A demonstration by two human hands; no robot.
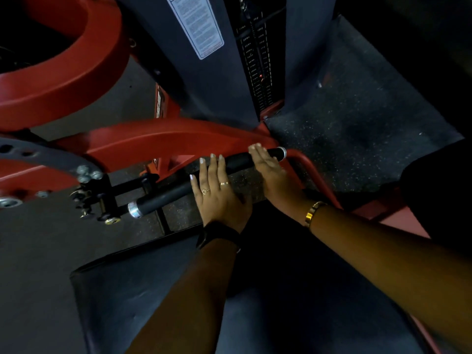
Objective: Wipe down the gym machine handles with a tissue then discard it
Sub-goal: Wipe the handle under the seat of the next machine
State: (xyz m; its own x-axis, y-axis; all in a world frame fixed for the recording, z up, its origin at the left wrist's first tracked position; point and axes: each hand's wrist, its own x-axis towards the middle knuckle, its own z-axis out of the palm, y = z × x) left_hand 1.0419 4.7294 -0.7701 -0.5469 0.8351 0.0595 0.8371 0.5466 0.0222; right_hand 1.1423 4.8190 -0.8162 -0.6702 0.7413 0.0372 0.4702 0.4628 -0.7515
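Lying flat with fingers straight, gripping nothing, two hands rest on one black handle [168, 194] of a red gym machine [153, 139]: left hand [217, 198] mid-bar, right hand [270, 169] near its far end.

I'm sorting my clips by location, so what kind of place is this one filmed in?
Most likely a gym: there's a red machine frame, a numbered weight stack and a black grip handle.
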